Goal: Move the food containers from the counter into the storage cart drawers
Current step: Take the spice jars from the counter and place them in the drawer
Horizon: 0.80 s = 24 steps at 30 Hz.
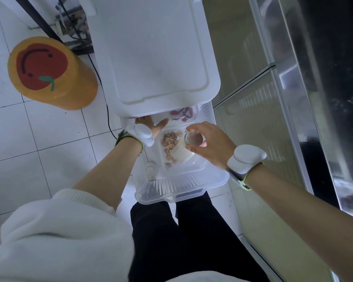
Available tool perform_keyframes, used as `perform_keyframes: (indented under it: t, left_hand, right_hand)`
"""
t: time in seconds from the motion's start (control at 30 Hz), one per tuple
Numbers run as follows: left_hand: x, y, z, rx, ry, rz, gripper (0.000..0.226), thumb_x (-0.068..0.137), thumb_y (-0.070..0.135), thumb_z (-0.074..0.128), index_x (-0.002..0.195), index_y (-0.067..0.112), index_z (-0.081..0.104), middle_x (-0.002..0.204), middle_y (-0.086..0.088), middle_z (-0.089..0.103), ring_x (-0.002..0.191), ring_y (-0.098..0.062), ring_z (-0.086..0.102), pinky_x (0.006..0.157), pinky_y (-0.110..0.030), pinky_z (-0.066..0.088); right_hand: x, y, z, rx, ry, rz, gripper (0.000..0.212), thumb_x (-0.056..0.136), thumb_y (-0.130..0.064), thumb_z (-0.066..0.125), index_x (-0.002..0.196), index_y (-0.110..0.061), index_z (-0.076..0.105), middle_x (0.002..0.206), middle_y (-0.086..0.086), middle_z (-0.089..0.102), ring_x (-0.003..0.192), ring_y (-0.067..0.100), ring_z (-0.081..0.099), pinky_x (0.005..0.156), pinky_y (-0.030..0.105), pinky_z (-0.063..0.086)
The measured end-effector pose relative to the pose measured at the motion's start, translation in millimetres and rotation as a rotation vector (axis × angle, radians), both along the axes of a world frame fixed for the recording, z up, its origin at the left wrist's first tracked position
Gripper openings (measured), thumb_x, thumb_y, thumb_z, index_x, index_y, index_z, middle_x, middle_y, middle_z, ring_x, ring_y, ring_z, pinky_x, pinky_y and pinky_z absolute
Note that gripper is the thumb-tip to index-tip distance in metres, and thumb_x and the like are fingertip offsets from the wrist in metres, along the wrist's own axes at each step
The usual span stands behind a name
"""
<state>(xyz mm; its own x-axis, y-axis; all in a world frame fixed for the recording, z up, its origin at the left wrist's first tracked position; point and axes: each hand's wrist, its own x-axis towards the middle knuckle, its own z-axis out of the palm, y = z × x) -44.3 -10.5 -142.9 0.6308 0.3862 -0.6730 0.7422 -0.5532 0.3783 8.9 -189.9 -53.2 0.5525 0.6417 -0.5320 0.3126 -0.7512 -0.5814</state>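
A white storage cart [155,47] stands in front of me with its clear top drawer [177,188] pulled out. My right hand [210,145] grips a small jar [189,147] with a silver lid and pale contents, held tilted inside the drawer. Under the jar lies a clear container [169,143] of brown dried pieces. A container with reddish contents [181,113] sits further back, partly under the cart top. My left hand [151,127] reaches into the drawer's back left; its fingers are spread and partly hidden. A small pale jar [150,169] lies at the drawer's front left.
An orange round stool [49,72] with a red fruit picture stands on the white tiled floor to the left. Black cables [102,92] run down beside the cart. Steel cabinet doors [263,110] rise close on the right. My dark trousers [181,237] are directly below the drawer.
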Motion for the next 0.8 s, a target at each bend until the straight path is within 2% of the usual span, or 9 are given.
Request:
perform_keyframes:
  t: [0.23, 0.4, 0.57, 0.7, 0.8]
  left_hand:
    - [-9, -14, 16, -0.01, 0.128, -0.121, 0.07, 0.092, 0.044, 0.043, 0.139, -0.005, 0.026, 0.147, -0.021, 0.03, 0.137, -0.031, 0.027, 0.113, -0.041, 0.025]
    - [-27, -21, 41, -0.056, 0.128, -0.2, 0.054, 0.095, 0.032, 0.044, 0.133, -0.006, 0.034, 0.141, -0.021, 0.037, 0.132, -0.031, 0.035, 0.106, -0.041, 0.033]
    - [-42, -19, 72, -0.117, 0.083, -0.187, 0.039, 0.096, 0.022, 0.04, 0.12, -0.008, 0.044, 0.129, -0.028, 0.048, 0.113, -0.037, 0.051, 0.091, -0.04, 0.04]
    - [-58, -4, 92, -0.119, -0.014, -0.211, 0.048, 0.097, 0.022, 0.039, 0.14, 0.002, 0.031, 0.148, -0.014, 0.036, 0.133, -0.026, 0.039, 0.107, -0.033, 0.032]
    - [-68, 8, 102, -0.096, -0.126, -0.172, 0.045, 0.097, 0.02, 0.039, 0.139, 0.007, 0.035, 0.147, -0.008, 0.038, 0.132, -0.021, 0.04, 0.108, -0.031, 0.033]
  right_hand:
    - [-2, 4, 2, -0.001, 0.003, -0.005, 0.045, 0.085, -0.027, 0.062, 0.127, -0.017, 0.05, 0.127, 0.003, 0.053, 0.117, 0.021, 0.046, 0.09, 0.021, 0.034]
    - [-7, 9, 8, 0.0, 0.0, 0.011, 0.046, 0.085, -0.025, 0.062, 0.129, -0.017, 0.049, 0.129, 0.004, 0.051, 0.119, 0.022, 0.044, 0.09, 0.02, 0.033]
    - [-12, 26, 17, 0.043, 0.0, 0.021, 0.046, 0.084, -0.023, 0.064, 0.127, -0.014, 0.051, 0.13, 0.005, 0.053, 0.121, 0.024, 0.046, 0.1, 0.03, 0.039]
    - [-17, 46, 20, 0.055, -0.018, 0.072, 0.048, 0.084, -0.023, 0.063, 0.129, -0.014, 0.05, 0.133, 0.006, 0.05, 0.127, 0.022, 0.04, 0.1, 0.023, 0.031]
    - [-21, 60, 20, 0.073, -0.025, 0.105, 0.048, 0.084, -0.02, 0.063, 0.129, -0.012, 0.049, 0.131, 0.009, 0.052, 0.126, 0.023, 0.041, 0.101, 0.023, 0.029]
